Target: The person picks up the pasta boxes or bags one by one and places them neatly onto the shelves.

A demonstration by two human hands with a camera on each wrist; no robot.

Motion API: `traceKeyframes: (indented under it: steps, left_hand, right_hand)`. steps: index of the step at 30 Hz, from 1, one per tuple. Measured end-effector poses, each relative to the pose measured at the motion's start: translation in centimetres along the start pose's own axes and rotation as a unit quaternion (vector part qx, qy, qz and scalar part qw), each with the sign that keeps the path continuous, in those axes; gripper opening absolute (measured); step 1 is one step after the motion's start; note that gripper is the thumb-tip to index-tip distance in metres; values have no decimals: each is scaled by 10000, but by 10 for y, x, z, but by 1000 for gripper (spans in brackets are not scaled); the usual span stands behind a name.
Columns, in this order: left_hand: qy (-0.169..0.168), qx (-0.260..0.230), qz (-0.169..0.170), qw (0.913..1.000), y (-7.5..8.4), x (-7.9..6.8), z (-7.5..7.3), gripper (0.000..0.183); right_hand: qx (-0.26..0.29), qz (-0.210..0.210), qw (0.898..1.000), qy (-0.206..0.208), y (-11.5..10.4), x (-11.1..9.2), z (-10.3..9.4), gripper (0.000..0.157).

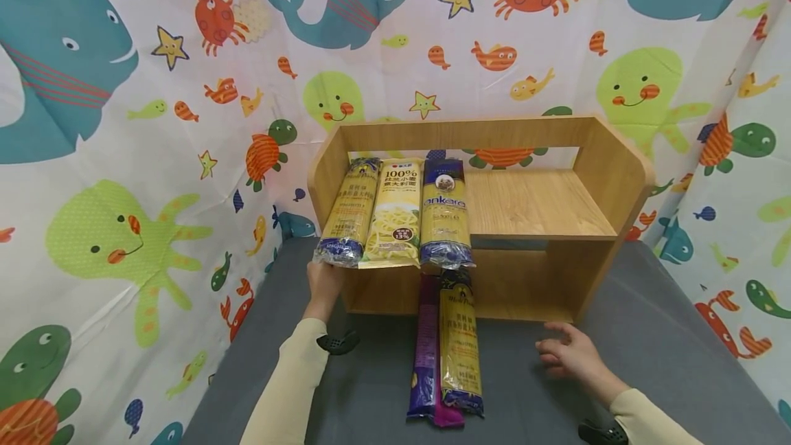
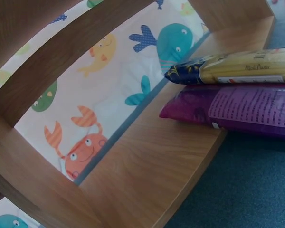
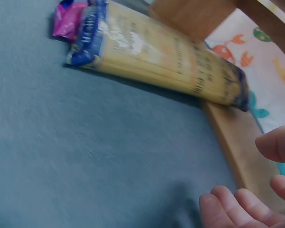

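Note:
My left hand (image 1: 324,288) holds the left side panel of a wooden shelf (image 1: 531,201), just below a yellow spaghetti pack (image 1: 352,208); most of its fingers are hidden. Beside that pack on the upper board lie a cream noodle pack (image 1: 393,215) and a blue-and-yellow pasta pack (image 1: 445,215), all jutting over the front. Two more packs stick out of the lower level onto the grey surface: a purple pack (image 1: 425,356) and a yellow spaghetti pack (image 1: 460,349). My right hand (image 1: 575,356) hovers right of these, fingers loosely bent, holding nothing.
The lower board (image 2: 147,166) of the shelf shows in the left wrist view. Grey cloth (image 1: 513,404) covers the surface around the shelf. A curtain (image 1: 395,81) printed with sea animals hangs behind and along both sides.

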State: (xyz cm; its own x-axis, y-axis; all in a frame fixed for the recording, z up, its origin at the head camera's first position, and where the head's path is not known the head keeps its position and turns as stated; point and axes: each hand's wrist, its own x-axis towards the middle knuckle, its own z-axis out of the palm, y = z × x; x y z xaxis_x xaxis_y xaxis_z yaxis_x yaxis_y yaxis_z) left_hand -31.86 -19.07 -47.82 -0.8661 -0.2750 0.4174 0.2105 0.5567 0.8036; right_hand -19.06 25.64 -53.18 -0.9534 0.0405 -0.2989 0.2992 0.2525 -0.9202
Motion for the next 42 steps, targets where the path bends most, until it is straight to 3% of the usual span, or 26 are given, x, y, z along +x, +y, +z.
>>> traceKeyframes:
  steps: [9,20,26,35,42]
  left_hand:
    - [133,74,175,9997,-2,1,0,30]
    - [-55,-146,-89,9998,-3,0,-1,33]
    - [-35,-18,-60,10000,-1,0,0,33]
    - [50,2,87,9999,-3,0,2,32]
    - [3,-100,-58,9999,-4,1,2,32]
  right_hand:
    - [355,150,9990,-242,1,7,59,68]
    - [527,34,9984,-214,-9,15,106,71]
    - [373,-51,9992,-139,-14,20,119,76]
    - [-522,-580,9969,105,-19,33,126,83]
    - [-716,-826,9940,86,-21,42,130,84]
